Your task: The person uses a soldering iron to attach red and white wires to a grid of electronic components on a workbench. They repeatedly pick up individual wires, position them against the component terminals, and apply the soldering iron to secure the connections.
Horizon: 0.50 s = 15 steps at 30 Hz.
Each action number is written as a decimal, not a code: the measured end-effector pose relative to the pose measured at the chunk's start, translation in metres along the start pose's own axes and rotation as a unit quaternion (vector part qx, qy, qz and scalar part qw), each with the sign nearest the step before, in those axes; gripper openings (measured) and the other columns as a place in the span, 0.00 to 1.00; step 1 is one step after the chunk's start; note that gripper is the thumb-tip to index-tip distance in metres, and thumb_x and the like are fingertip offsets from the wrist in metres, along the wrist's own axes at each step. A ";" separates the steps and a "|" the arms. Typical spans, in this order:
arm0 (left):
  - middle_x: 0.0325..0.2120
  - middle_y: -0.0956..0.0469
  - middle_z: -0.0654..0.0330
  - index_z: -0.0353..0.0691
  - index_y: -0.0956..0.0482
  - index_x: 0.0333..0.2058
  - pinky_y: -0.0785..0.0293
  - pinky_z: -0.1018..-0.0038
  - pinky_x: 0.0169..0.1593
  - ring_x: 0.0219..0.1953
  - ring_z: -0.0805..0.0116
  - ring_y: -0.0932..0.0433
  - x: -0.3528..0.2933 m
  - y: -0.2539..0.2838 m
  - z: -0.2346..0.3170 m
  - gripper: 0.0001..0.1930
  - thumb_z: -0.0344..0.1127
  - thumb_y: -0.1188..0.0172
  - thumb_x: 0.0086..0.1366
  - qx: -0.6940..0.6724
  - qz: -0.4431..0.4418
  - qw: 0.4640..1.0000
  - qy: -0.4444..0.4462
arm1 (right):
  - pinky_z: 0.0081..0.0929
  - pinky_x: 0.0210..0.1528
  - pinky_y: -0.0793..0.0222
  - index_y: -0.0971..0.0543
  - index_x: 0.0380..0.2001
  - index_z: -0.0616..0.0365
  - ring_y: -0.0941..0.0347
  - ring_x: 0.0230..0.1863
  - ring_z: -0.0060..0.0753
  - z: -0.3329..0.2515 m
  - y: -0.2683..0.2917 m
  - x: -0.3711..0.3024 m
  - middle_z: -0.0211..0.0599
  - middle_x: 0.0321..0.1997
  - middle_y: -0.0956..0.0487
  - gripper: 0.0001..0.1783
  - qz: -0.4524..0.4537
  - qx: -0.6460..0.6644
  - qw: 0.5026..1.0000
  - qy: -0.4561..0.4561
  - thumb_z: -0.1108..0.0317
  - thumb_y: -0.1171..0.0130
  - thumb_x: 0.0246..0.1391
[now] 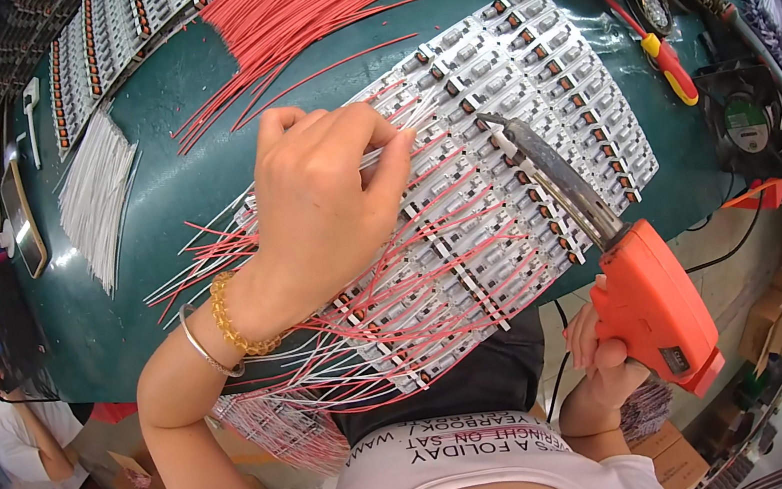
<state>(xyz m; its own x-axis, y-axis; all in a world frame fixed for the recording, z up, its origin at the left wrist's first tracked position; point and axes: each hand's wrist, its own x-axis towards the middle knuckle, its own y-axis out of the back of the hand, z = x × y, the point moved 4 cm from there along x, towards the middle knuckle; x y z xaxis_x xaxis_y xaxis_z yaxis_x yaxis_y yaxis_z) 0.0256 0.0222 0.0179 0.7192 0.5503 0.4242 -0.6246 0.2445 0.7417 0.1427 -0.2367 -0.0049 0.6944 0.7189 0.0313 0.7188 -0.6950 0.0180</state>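
The nearest hazard is a burn: the slim dark metal tip of the red plastic soldering gun [658, 306] points toward the left hand [328, 193], just beside its fingertips, so a small slip of either hand could bring skin and metal together. If it is hot, the tip could also scorch wire insulation or mark a neighbouring part, since the pale panel of small repeated circuit boards [592, 103] is closely packed. That panel lies on the dark green tabletop [186, 189], right of centre, its lower end reaching past the near edge; a knock there could shift it. The loose red and white wires [234, 240] strewn over it and trailing past the near edge might snag on the yellow beaded bracelet [228, 319] and tug at their ends. As for grip, the left thumb and forefinger are pressed together, apparently pinching thin white insulated wires [419, 113] above the panel; how many, I cannot tell. The right hand [606, 364] is closed around the gun's handle, beyond the near edge, and whether the tip touches the boards is unclear.
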 end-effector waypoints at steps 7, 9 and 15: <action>0.17 0.24 0.66 0.40 0.22 0.23 0.40 0.70 0.39 0.20 0.68 0.31 0.000 0.017 0.012 0.05 0.28 0.33 0.54 -0.026 -0.003 1.000 -0.010 | 0.16 0.15 0.42 0.35 0.53 0.76 0.42 0.08 0.18 0.025 0.034 -0.030 0.23 0.10 0.36 0.45 0.084 0.013 0.987 -0.135 0.39 0.42 0.53; 0.17 0.25 0.66 0.41 0.24 0.22 0.41 0.70 0.38 0.19 0.67 0.31 -0.003 0.009 0.013 0.06 0.28 0.34 0.54 -0.061 -0.035 0.997 0.033 | 0.17 0.15 0.43 0.35 0.53 0.76 0.42 0.08 0.17 0.025 0.034 -0.030 0.23 0.10 0.36 0.45 0.075 0.012 0.987 -0.139 0.38 0.42 0.53; 0.16 0.27 0.65 0.41 0.28 0.20 0.41 0.67 0.38 0.19 0.65 0.31 -0.009 -0.006 0.008 0.09 0.28 0.36 0.53 -0.055 -0.023 0.998 0.018 | 0.17 0.14 0.43 0.35 0.52 0.74 0.42 0.08 0.17 -0.001 0.002 -0.007 0.23 0.10 0.36 0.45 -0.019 -0.015 0.996 -0.086 0.38 0.43 0.53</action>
<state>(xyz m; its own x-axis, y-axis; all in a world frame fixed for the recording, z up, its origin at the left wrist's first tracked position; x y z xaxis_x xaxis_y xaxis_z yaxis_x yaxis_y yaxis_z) 0.0258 0.0092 0.0138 0.7375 0.5639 0.3716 -0.6228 0.3550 0.6972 0.1387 -0.2431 -0.0042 0.6644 0.7339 -0.1411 0.7449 -0.6656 0.0453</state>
